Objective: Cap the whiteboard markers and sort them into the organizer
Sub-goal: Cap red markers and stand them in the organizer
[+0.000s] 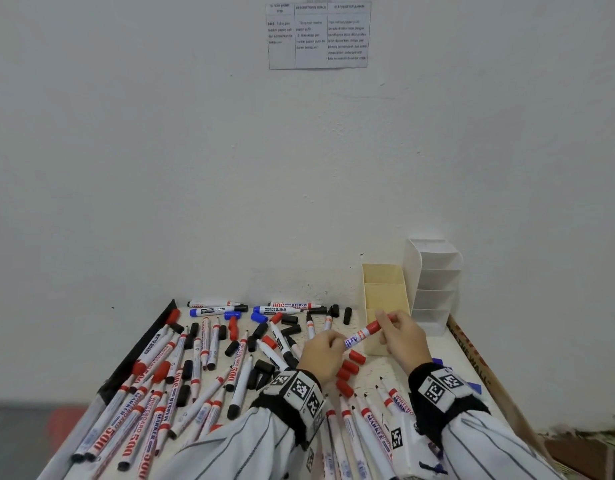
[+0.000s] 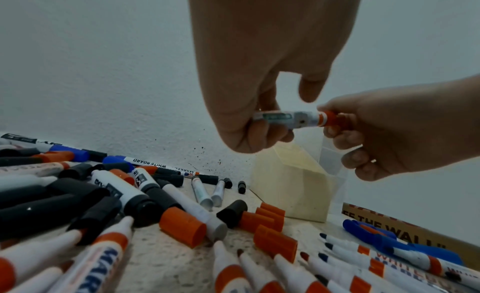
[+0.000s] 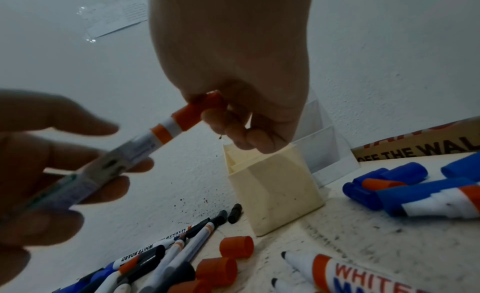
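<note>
The desk (image 1: 375, 382) stands against a pale wall (image 1: 195, 150) and is strewn with uncapped whiteboard markers (image 1: 150, 403) and loose red, black and blue caps (image 1: 349, 367). At its far right corner stand a cream organizer (image 1: 385, 289) and, just beside it, a white tiered organizer (image 1: 434, 289) — neither shows a marker inside. In front of the cream one, raised off the desk, both hands hold one red marker (image 1: 363, 334): the left hand (image 1: 321, 358) has its fingers (image 2: 259, 131) curled round the white barrel, while the right hand (image 1: 404, 337) pinches the red cap end — its fingers (image 3: 228, 121) wrapped about the cap (image 3: 197, 110), which sits on the marker.
</note>
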A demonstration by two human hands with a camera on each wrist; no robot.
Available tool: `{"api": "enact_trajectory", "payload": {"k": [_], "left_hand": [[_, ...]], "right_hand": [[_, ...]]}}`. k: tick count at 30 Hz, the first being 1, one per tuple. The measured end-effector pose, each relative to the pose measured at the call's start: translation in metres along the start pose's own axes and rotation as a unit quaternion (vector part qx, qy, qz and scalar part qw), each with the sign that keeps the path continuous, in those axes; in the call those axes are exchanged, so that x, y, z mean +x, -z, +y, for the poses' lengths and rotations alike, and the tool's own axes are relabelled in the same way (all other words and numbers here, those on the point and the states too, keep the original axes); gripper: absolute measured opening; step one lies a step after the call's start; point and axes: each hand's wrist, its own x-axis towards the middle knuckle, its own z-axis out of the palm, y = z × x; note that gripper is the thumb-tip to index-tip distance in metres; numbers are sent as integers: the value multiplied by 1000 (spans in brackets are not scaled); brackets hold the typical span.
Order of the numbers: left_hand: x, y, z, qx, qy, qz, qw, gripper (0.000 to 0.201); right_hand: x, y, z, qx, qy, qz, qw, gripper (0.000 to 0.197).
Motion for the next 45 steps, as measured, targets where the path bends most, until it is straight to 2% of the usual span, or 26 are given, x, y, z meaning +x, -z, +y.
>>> {"api": "enact_trajectory", "payload": {"k": [2, 5, 12, 18, 24, 27, 31, 34, 36, 41, 45], "left_hand": [[-4, 3, 4, -32, -4, -11, 999, 18], [-9, 5, 8, -35, -23, -26, 999, 22], [-7, 7, 12, -69, 21, -40, 997, 31], [-6, 4, 7, -85, 25, -36, 995, 31], [-6, -2, 3, -126, 21, -9, 992, 26], [-5, -1, 3, -89, 10, 5, 996, 30], [-4, 5, -4, 20, 49, 22, 998, 36], [-5, 8, -16, 114, 82, 25, 990, 10], [-7, 7, -25, 171, 114, 14, 979, 10], [-14, 1, -42, 253, 186, -65, 947, 49], [-15, -4, -45, 269, 197, -68, 940, 61]], "right_hand": [[-1, -3, -1, -49, -6, 5, 999, 36], [-4, -7, -3, -84, -12, -4, 996, 39], [-8, -15, -10, -43, -10, 6, 999, 34], [-5, -18, -11, -46, 0, -6, 999, 34], [-2, -17, -13, 15, -6, -27, 1000, 29], [1, -13, -18, 22, 20, -4, 1000, 25], [10, 0, -24, 56, 76, 67, 993, 18], [16, 13, -28, -4, 144, 136, 980, 12], [18, 19, -28, -42, 173, 159, 971, 9], [29, 22, -2, -124, 170, 155, 965, 7], [37, 18, 22, -159, 161, 139, 964, 9]]}}
